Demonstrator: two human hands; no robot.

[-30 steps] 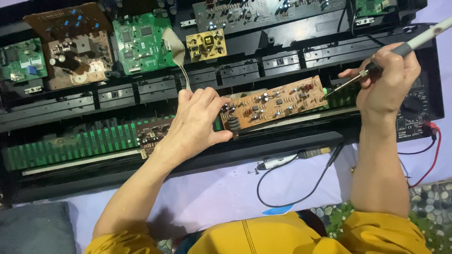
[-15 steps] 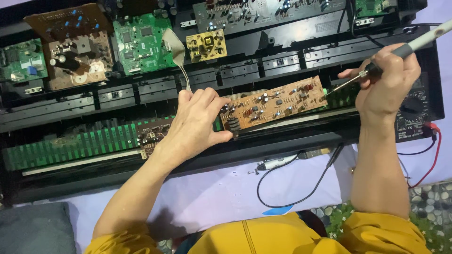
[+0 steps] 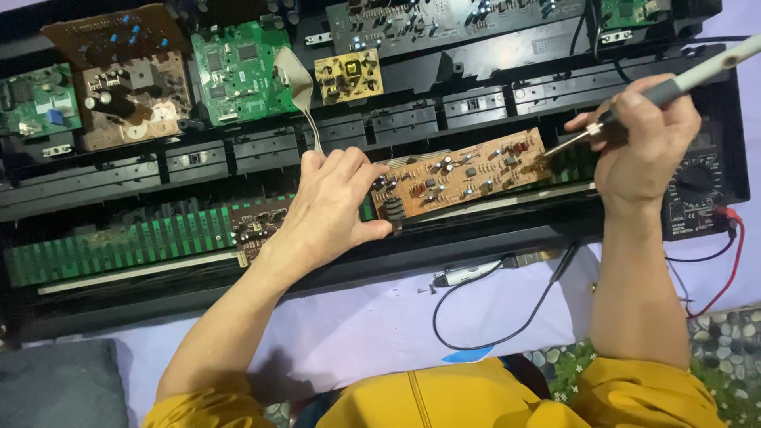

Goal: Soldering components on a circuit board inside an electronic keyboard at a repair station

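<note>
My left hand (image 3: 337, 206) grips the left end of a brown circuit board (image 3: 468, 170) studded with small components, holding it tilted above the open black chassis (image 3: 476, 230). My right hand (image 3: 646, 143) holds a soldering iron (image 3: 682, 83) with a grey handle. Its thin metal tip touches the board's right end. Both forearms reach out from yellow sleeves at the bottom of the view.
Green boards (image 3: 238, 71), a brown board (image 3: 127, 87) and a small yellow board (image 3: 347, 77) lie along the back. A long green strip (image 3: 119, 246) runs at left. A black multimeter (image 3: 697, 198) with red lead sits at right. A white pen-like tool (image 3: 468, 275) with black cable lies on the purple cloth.
</note>
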